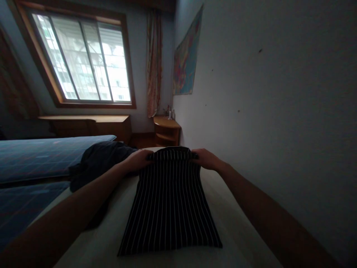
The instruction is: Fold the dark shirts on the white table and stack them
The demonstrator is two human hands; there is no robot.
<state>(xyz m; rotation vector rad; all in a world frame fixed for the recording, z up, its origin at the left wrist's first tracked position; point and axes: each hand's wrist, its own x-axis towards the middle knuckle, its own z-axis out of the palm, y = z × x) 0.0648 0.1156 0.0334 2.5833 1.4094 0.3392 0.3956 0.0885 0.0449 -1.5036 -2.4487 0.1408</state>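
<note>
On my feed I see 1 black, white-pinstriped garment [169, 203], laid flat at lower centre, its narrower end bunched near mid-frame, its wider edge toward the bottom.

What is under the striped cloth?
A pale surface shows along both sides and the near edge of the striped cloth; whatever lies directly beneath is covered and cannot be seen.

Left grip [138, 160], right grip [208, 159] hold striped garment [170, 203]
</note>
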